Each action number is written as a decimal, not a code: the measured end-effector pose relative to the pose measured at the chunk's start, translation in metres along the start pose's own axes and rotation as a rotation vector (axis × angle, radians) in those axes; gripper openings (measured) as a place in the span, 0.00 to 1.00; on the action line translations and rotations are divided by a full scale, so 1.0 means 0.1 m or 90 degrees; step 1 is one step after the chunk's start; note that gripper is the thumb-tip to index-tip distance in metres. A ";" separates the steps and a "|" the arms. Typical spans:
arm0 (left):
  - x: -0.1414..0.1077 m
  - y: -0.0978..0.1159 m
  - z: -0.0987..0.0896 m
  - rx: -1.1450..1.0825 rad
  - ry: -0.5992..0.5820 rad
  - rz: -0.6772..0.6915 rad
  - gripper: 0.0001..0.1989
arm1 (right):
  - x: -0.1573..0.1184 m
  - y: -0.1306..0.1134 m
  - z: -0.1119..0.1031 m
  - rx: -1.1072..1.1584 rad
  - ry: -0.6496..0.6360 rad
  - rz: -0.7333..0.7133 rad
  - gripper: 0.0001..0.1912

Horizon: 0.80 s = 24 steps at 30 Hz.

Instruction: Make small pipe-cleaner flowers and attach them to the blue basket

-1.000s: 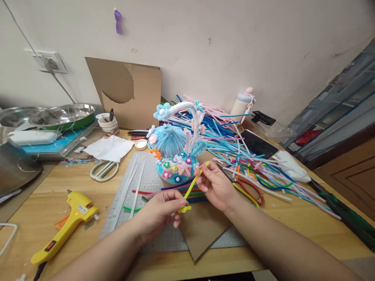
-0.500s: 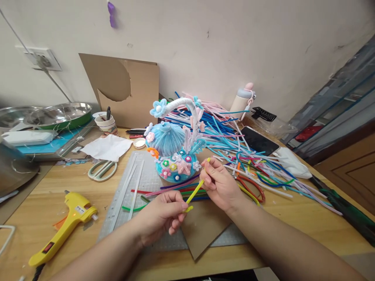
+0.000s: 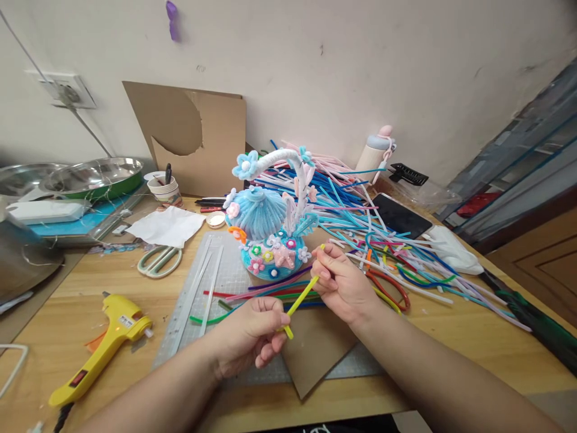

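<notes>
A yellow pipe cleaner [image 3: 303, 298] slants between my two hands, its lower end bent over. My left hand [image 3: 252, 331] pinches it near that bent end, between thumb and forefinger. Higher up, my right hand [image 3: 345, 282] grips the other end, and a short yellow tip pokes out above the fingers. Just beyond the hands stands a blue fuzzy craft piece [image 3: 274, 264] with a shell shape [image 3: 256, 211], small flowers, a pink starfish [image 3: 285, 257] and a white arched handle [image 3: 295, 162]. Beneath the hands lies a piece of brown cardboard [image 3: 311, 355].
A yellow glue gun [image 3: 101, 349] and scissors [image 3: 160, 262] lie to the left. A grey cutting mat [image 3: 180, 328] bears clear glue sticks [image 3: 211, 288]. Many loose pipe cleaners [image 3: 342, 204] spread behind and right, near a phone [image 3: 401, 215] and a bottle [image 3: 374, 153].
The lower end of the yellow pipe cleaner has turned, now pointing down rather than curling to the right. Both hands stay nearly in place, still holding it.
</notes>
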<state>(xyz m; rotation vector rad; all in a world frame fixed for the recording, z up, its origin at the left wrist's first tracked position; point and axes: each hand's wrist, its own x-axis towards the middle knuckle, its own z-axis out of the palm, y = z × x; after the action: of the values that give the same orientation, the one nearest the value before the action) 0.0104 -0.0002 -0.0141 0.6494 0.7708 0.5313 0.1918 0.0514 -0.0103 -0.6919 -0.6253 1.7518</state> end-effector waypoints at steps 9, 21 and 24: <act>-0.02 0.01 0.02 0.039 0.026 0.122 0.16 | 0.09 0.02 -0.07 -0.032 -0.041 -0.046 0.09; 0.06 -0.06 -0.02 0.220 0.108 0.261 0.24 | 0.10 0.08 -0.09 -0.010 -0.030 -0.089 0.10; 0.05 -0.07 0.00 0.229 0.075 0.223 0.21 | 0.08 0.08 -0.06 -0.027 -0.024 -0.119 0.09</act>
<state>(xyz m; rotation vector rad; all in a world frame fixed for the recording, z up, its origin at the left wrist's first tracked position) 0.0145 -0.0018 -0.0217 1.1064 0.8777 0.7640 0.1897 0.0571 -0.0212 -0.6102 -0.7312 1.5859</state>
